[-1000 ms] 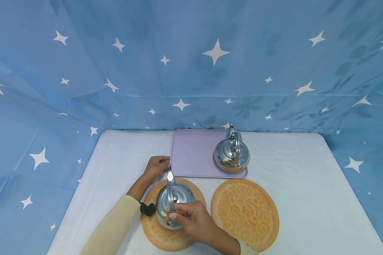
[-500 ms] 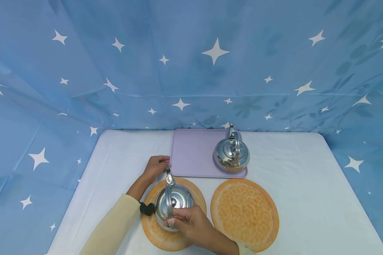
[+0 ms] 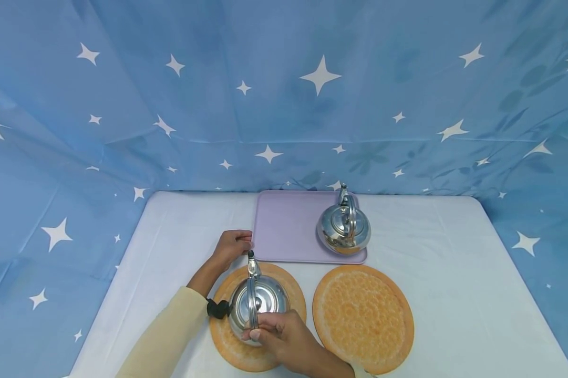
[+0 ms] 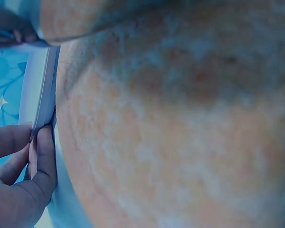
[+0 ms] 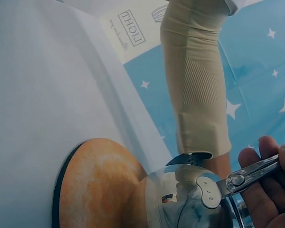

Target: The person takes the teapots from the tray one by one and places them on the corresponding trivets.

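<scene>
My right hand [image 3: 286,336] grips the upright handle of a shiny metal kettle [image 3: 269,296], its spout toward the back. The kettle is over the left round orange placemat [image 3: 231,354], printed like bread or a pie. In the right wrist view, fingers curl round the handle [image 5: 256,175] beside the kettle's silver body. My left hand [image 3: 230,248] pinches the left edge of a lilac tray [image 3: 286,226]; the left wrist view has the fingers [image 4: 45,156] at the tray's rim. A second metal kettle [image 3: 342,236] stands on the tray's right end.
Another round orange placemat [image 3: 363,317] lies right of the first, in front of the tray. White cloth [image 3: 454,273] covers the table. A blue curtain [image 3: 208,115] with white stars hangs close behind the table and along both sides.
The held kettle and my right hand have shifted slightly toward the near edge of the table. My left hand, the tray and the second kettle stay put.
</scene>
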`<state>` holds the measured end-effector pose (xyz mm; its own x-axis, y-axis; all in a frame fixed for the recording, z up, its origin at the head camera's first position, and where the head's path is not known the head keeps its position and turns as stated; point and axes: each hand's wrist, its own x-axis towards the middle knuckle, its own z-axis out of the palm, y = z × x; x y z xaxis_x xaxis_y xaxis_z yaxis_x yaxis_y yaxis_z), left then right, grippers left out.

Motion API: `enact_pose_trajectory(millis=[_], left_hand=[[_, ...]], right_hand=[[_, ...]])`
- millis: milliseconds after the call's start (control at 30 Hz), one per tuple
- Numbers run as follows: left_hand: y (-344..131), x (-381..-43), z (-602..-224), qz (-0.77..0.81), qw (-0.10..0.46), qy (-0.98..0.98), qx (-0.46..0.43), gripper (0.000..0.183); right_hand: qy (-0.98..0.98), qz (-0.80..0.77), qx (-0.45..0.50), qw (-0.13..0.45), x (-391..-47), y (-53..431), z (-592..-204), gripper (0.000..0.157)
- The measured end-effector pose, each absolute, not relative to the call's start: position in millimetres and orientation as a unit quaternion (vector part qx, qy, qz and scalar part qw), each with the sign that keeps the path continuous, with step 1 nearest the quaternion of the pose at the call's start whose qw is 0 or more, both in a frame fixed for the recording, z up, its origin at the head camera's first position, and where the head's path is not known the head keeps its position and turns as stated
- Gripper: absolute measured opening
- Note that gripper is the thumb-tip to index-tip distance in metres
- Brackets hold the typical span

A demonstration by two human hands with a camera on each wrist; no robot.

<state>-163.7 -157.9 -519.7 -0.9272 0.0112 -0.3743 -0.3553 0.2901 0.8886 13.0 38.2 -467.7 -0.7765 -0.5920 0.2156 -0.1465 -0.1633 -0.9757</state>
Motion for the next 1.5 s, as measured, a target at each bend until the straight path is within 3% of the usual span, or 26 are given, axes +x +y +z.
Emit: enact_pose_trajectory(millis=[400, 1500], left_hand=[[-158.3, -163.7, -520.2, 0.583, 0.157, 0.79, -0.107, 0.036], [-158.2, -162.0, -521.4, 0.576, 0.151, 0.797, -0.098, 0.036]], right_hand=[[0.624, -0.705, -0.299, 0.156, 14.3, 39.3, -468.7, 0.016], [0.593, -0.743, -0.267, 0.159, 16.6, 38.4, -469.1, 0.022]])
